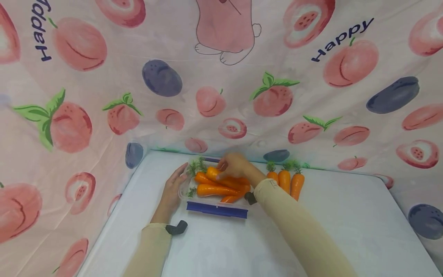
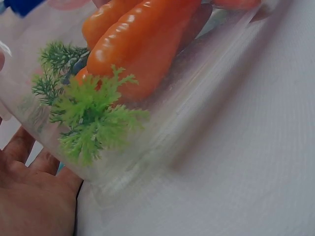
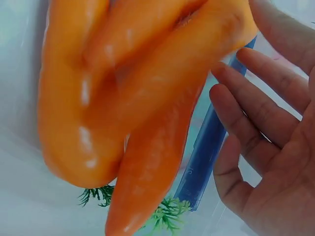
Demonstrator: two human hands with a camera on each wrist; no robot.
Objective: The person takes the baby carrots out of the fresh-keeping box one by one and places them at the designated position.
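A clear plastic food container (image 1: 183, 192) with blue side flaps holds several orange carrots (image 1: 216, 190) with green leafy tops. My left hand (image 1: 170, 190) rests along the container's left wall, its fingers fairly straight; in the left wrist view the palm (image 2: 34, 201) lies beside the clear corner near a leafy top (image 2: 93, 118). Over the container's back part, my right hand (image 1: 235, 166) pinches the thick end of the uppermost carrot (image 1: 214, 172) between thumb and forefinger. The right wrist view shows this hand (image 3: 275, 128) with its other fingers loosely bent, away from the carrots (image 3: 157, 88) beneath.
To the right of the container, several carrots (image 1: 284, 181) lie side by side on the white table (image 1: 346, 223), partly behind the right forearm. A blue flap (image 1: 217, 210) hangs out at the container's front. A fruit-printed cloth (image 1: 238, 88) rises behind the table.
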